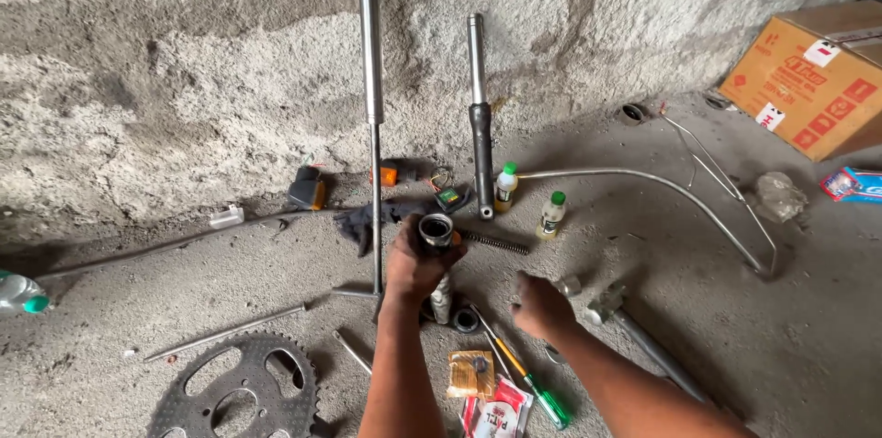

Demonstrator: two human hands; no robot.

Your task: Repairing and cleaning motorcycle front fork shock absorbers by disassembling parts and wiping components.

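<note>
My left hand (415,265) grips an upright metal fork tube (436,234) near its open top; the tube's lower end rests on the concrete floor by a small ring (466,319). My right hand (542,305) hovers low over the floor just right of the tube, fingers curled, holding nothing I can see. A screwdriver with a yellow and green handle (531,385) lies below that hand. A coil spring (494,241) lies just behind the tube. Another fork leg (480,117) leans against the wall.
Two small bottles with green caps (505,186) (551,215) stand near the wall. A sprocket (237,392) lies at lower left, long rods (370,80) and a bent metal tube (680,195) cross the floor, a cardboard box (808,80) sits at right, packets (487,401) lie near me.
</note>
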